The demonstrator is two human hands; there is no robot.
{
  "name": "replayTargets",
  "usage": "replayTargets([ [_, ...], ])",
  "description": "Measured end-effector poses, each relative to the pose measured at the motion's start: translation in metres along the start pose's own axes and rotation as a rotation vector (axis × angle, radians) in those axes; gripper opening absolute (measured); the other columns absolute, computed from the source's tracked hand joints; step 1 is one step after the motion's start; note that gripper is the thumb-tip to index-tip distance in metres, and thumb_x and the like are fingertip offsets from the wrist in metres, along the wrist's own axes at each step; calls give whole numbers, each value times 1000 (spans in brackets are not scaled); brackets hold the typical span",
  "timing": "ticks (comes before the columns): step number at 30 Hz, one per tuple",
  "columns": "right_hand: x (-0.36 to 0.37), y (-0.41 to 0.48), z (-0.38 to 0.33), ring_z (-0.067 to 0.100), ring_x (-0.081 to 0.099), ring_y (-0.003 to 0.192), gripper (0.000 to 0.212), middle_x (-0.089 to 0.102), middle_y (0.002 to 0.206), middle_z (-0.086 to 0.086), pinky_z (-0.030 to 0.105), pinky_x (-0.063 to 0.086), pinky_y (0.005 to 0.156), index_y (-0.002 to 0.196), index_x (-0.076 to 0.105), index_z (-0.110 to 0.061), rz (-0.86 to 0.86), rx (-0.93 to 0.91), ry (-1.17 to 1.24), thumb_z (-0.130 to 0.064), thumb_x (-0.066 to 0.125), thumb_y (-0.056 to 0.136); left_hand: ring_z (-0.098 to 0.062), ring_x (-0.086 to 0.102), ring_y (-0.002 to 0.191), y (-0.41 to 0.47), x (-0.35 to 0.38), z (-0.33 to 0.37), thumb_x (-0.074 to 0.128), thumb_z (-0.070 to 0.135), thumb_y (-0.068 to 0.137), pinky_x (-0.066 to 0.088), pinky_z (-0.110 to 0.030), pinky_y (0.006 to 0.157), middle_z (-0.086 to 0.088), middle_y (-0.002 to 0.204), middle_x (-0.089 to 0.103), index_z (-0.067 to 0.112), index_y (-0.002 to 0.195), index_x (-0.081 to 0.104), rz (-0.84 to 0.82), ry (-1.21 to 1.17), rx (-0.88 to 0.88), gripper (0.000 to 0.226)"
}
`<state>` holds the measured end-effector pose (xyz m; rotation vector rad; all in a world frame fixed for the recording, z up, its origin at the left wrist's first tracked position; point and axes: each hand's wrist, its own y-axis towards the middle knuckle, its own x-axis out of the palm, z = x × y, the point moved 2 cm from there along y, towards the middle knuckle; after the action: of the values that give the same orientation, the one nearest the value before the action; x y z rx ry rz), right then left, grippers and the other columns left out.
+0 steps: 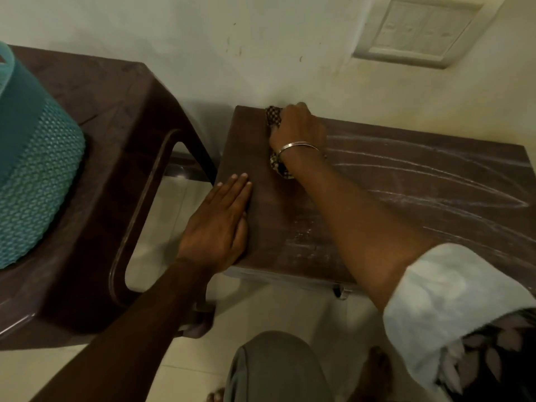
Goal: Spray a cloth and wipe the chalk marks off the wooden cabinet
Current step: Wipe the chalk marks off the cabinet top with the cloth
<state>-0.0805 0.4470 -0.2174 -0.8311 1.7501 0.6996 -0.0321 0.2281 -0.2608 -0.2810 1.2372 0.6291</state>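
Observation:
The dark wooden cabinet top [406, 181] stands against the wall and carries white chalk marks [452, 195] across its right half. My right hand [295, 129] grips a checked brown cloth [274, 116] and presses it on the cabinet's far left corner; part of the cloth shows below my wrist. My left hand [220, 224] lies flat with straight fingers on the cabinet's left edge. No spray bottle is in view.
A brown plastic chair [116, 146] stands close on the left with a teal mesh basket [32, 175] on its seat. A pale wall with a switch plate [420, 30] rises behind. Pale floor tiles [168, 216], my knee and bare feet lie below.

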Motion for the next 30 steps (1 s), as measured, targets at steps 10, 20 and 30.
replayTargets([
  [10, 0, 12, 2, 30, 56, 109, 26, 55, 121, 10, 35, 44, 85, 113, 60, -12, 31, -38, -30, -26, 52, 93, -19, 21, 153, 1, 2, -2, 28, 34, 100, 5, -27, 126, -9, 164, 27, 7, 155, 34, -8, 18, -2, 61],
  [20, 2, 10, 1, 31, 56, 110, 26, 54, 122, 10, 37, 43, 88, 115, 59, -14, 41, -49, -57, -27, 49, 95, -19, 21, 153, 1, 2, -1, 27, 34, 101, 9, -31, 127, -9, 164, 27, 8, 155, 33, -1, 2, 0, 61],
  [30, 2, -13, 17, 29, 56, 109, 28, 56, 119, 9, 35, 44, 80, 114, 60, -13, 61, -68, -117, -30, 52, 93, -23, 26, 152, -1, 3, -4, 31, 30, 99, 17, -38, 126, -12, 163, 30, 5, 154, 36, 11, 4, 15, 61],
])
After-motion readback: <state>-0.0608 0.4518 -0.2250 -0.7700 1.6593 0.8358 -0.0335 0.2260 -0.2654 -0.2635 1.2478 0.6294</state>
